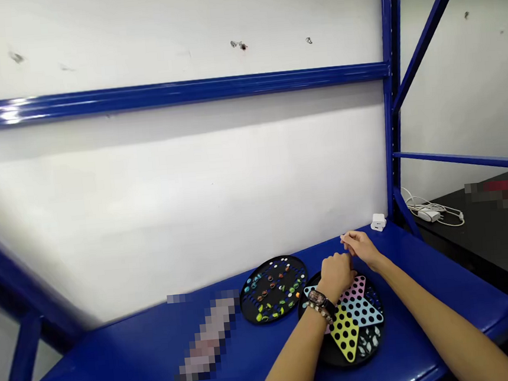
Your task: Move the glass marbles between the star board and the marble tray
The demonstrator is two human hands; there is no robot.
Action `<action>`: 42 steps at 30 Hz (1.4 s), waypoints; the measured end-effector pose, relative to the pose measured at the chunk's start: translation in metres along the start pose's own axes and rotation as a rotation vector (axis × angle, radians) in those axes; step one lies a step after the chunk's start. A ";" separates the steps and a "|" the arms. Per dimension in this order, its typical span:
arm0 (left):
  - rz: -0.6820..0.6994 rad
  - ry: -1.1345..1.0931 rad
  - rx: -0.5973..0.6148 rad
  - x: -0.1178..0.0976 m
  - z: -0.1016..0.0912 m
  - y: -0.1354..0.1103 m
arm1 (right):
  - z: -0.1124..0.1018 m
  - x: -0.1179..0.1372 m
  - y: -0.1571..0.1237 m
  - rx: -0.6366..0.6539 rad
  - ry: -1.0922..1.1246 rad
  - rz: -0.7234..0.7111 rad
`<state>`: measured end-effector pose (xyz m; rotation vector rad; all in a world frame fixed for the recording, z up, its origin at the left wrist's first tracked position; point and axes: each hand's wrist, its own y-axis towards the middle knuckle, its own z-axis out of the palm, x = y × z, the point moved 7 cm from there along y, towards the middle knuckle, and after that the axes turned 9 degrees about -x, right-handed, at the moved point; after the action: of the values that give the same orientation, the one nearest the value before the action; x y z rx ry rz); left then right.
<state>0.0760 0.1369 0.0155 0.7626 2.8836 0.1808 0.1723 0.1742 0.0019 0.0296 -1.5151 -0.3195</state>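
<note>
My left hand (336, 275) hangs closed over the far edge of a black round Chinese checkers board (370, 299), whose star has pink, yellow and blue points. Whether it holds anything is hidden by the knuckles. A dark watch and a bead bracelet circle that wrist. My right hand (360, 249) sits just beyond, fingertips pinched together above the blue shelf top (427, 294). Nothing shows between them. Clear and pale marbles (367, 342) lie in the star's near dark point. A second round black board (274, 289) to the left carries several coloured marbles.
A white plug adapter (378, 222) stands at the shelf's back. A pixelated object (209, 337) with a white cable lies left of the boards. A white wall and blue steel uprights bound the shelf. White cables (431, 213) lie on a black surface at right.
</note>
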 end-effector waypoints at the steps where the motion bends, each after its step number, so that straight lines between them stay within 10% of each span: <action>1: 0.001 -0.004 0.000 0.002 -0.001 0.000 | 0.000 0.000 0.000 0.000 -0.002 -0.002; 25: -0.019 -0.073 -0.083 0.016 -0.004 0.000 | 0.002 -0.008 0.003 0.040 -0.078 -0.022; 28: -0.088 -0.111 -0.163 0.053 -0.029 -0.001 | 0.002 -0.008 0.003 0.041 -0.089 -0.029; 34: -0.448 -0.036 -0.314 0.192 -0.082 -0.037 | 0.006 -0.009 0.000 0.075 -0.089 -0.011; 42: -0.625 -0.041 -0.164 0.266 -0.043 -0.064 | 0.006 -0.007 -0.003 0.086 -0.092 0.023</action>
<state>-0.1908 0.2111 0.0166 -0.1716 2.8571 0.3080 0.1661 0.1743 -0.0056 0.0666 -1.6186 -0.2394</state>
